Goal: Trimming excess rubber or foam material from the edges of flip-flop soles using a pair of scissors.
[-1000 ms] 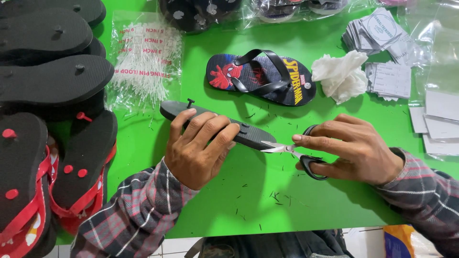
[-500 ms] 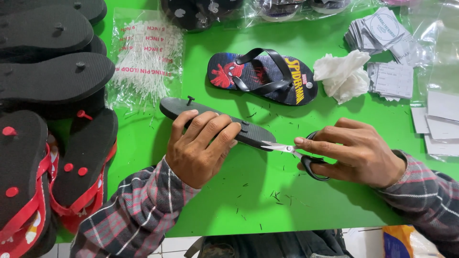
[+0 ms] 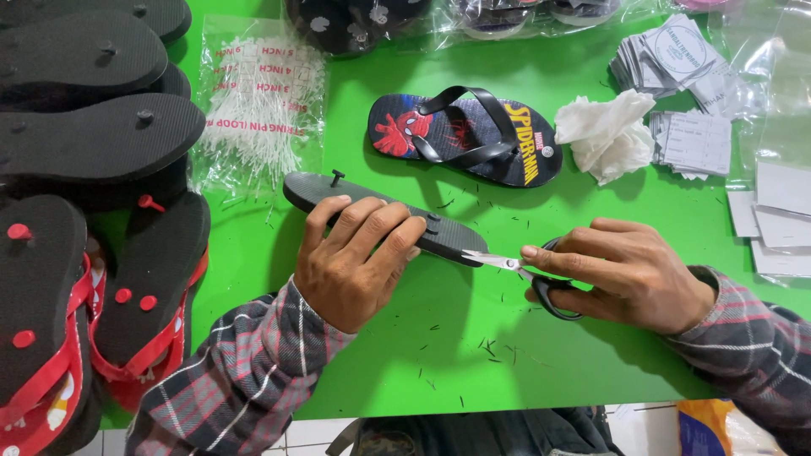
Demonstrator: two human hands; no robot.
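Right, my left hand (image 3: pixel 355 262) grips the black flip-flop sole (image 3: pixel 380 211), right hand (image 3: pixel 629 274) closed on scissors (image 3: pixel 524 270); blades near fingertips, I judge a slip could nick them.

Black flip-flop (image 3: pixel 380 211) sole-up, tilted above green table; scissors (image 3: pixel 524 274) blades at its heel edge.

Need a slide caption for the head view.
Left hand holds an upturned black rubber flip-flop; right hand trims it with black-handled scissors.

Two hands (image 3: pixel 359 262), one scissors (image 3: pixel 541 279), one printed sandal (image 3: pixel 465 139), one crumpled tissue (image 3: pixel 608 135)
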